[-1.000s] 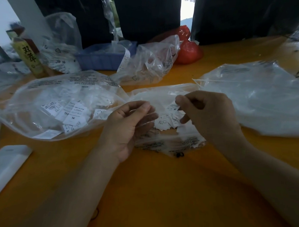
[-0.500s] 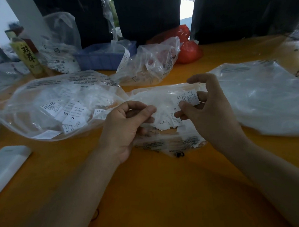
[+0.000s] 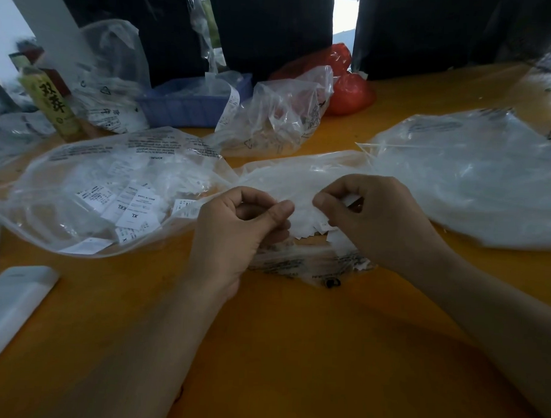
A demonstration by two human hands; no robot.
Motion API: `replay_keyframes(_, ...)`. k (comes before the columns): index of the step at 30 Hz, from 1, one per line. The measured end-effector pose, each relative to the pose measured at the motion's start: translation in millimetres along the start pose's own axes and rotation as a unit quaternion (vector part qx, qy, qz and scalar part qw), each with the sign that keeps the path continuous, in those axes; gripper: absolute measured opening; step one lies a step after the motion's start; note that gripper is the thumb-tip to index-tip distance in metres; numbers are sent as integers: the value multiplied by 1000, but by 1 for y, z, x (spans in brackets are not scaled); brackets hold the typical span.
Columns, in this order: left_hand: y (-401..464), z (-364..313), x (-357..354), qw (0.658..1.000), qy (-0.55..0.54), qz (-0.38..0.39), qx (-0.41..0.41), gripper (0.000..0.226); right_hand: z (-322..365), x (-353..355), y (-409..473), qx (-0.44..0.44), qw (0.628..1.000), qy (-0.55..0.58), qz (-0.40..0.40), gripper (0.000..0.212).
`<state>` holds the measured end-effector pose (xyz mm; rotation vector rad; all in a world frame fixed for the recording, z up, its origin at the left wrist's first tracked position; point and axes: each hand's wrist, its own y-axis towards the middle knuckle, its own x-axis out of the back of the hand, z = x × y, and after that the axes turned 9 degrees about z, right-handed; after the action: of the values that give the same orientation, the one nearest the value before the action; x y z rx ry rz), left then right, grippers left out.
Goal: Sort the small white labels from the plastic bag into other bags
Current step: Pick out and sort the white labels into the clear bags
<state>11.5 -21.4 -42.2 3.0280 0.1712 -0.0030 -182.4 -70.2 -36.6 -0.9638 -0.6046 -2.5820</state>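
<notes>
A clear plastic bag [image 3: 288, 177] lies in the middle of the orange table [image 3: 293, 351] with small white labels [image 3: 311, 229] inside it. My left hand [image 3: 235, 232] grips the near edge of this bag, thumb against curled fingers. My right hand [image 3: 378, 219] hovers over the bag's opening with its fingers curled, pinching a small white label [image 3: 350, 199]. To the left lies a larger clear bag [image 3: 77, 231] holding several white size labels [image 3: 132, 209], some marked XL.
A big flat clear bag [image 3: 477, 186] covers the table's right side. Behind stand a crumpled clear bag [image 3: 281, 114], a blue basket [image 3: 184, 107], red bags [image 3: 348, 92], a yellow bottle [image 3: 51, 104]. A white flat object [image 3: 8, 304] lies at the left front.
My right hand, raised and spread with a label half a second ago, has dropped back to the bag's opening with its fingers curled. My left hand has closed tighter on the bag's edge.
</notes>
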Motion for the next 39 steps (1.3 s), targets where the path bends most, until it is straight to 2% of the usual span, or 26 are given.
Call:
replay_keyframes(4, 3, 0, 3, 998, 25, -55, -8, 26, 0, 0, 1, 4, 1000, 8, -9, 14)
replay_keyframes(12, 5, 0, 4, 997, -40, -61, 22, 4, -3, -6, 1, -4, 1000, 8, -2, 16)
replay_keyframes(16, 1, -5, -1, 999, 2, 14, 42, 44, -1, -5, 1, -1, 1000, 2, 3, 19)
replay_keyframes(19, -2, -4, -4, 997, 34, 53, 50, 42, 1, -6, 0, 5, 1000, -1, 5, 21)
replay_keyframes(23, -1, -4, -4, 994, -42, 60, 78, 21, 5, -6, -1, 7, 1000, 9, 7, 17)
replay_keyframes(25, 0, -4, -3, 991, -79, 62, 86, 18, 6, -7, -2, 8, 1000, 10, 10, 15)
replay_keyframes(29, -1, -5, -3, 987, -121, 61, 90, 21, 6, -7, -2, 14, 1000, 14, 9, 18)
replay_keyframes(32, -1, -7, -3, 982, -155, 56, 89, 23, 3, -2, 1, 2, 999, 30, -37, 22)
replay_keyframes(34, 0, -8, -3, 981, -169, 50, 82, 27, 3, 2, 1, 1, 996, 41, -78, 30)
replay_keyframes(37, 1, -8, -2, 980, -181, 42, 70, 29, 2, 6, 0, -18, 992, 80, -98, 45)
replay_keyframes(39, 1, -7, -2, 979, -190, 40, 65, 28, 3, 7, 0, -19, 990, 89, -105, 33)
